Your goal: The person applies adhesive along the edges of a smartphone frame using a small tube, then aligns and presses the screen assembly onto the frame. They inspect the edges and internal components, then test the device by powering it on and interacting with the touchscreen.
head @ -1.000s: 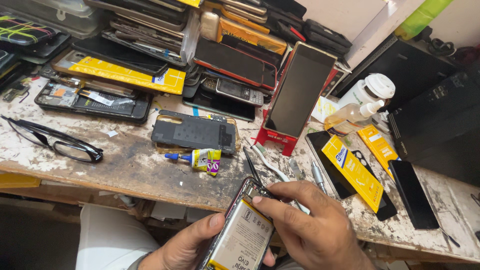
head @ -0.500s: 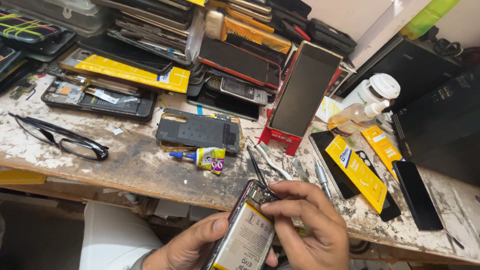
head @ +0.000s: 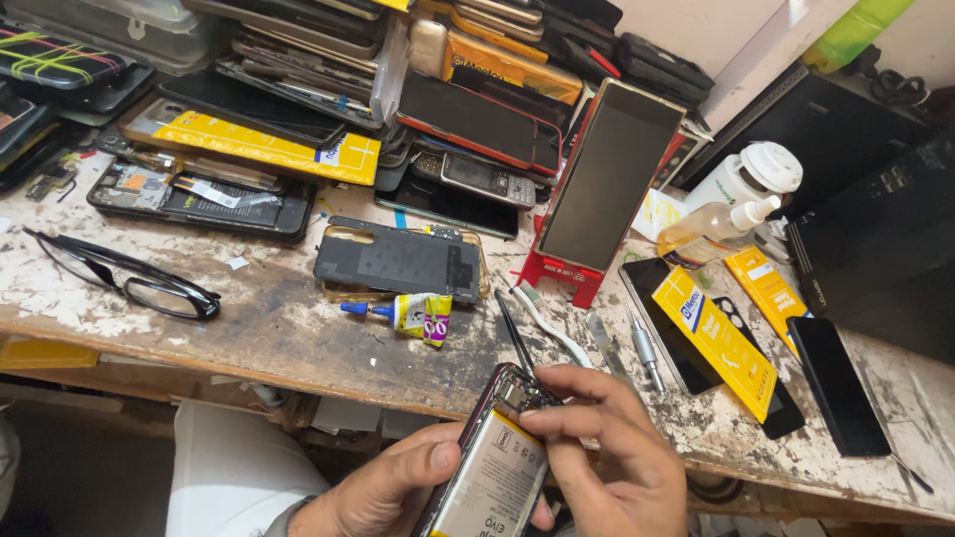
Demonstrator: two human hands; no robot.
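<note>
view: head camera, looking down over the table edge
left hand: low centre, cradling the opened phone from the left; thumb laid across the pale battery, fingers clamped on the phone body
right hand: just right of the phone, fingers pinched together on a thin dark tool whose lower end meets the phone's top end
opened phone: back cover off, battery and top circuit area showing, tilted, held in front of the table edge, above the lap, not resting on the table
glue tube: small, blue cap, lying flat on the table just above the hands
dark back panel: flat on the table behind the glue tube
toothbrush: white, lying just right of the tool
metal screwdriver: lying right of the toothbrush
upright phone: propped on a red stand, screen dark, centre of the table
eyeglasses: black frame, left side of the table, well apart from the hands
yellow packets: right side, lying on dark screens
spray bottle: amber liquid, lying tilted by a white jar
phone stack: many phones and screens piled along the back
table surface: worn, paint chipped
</note>
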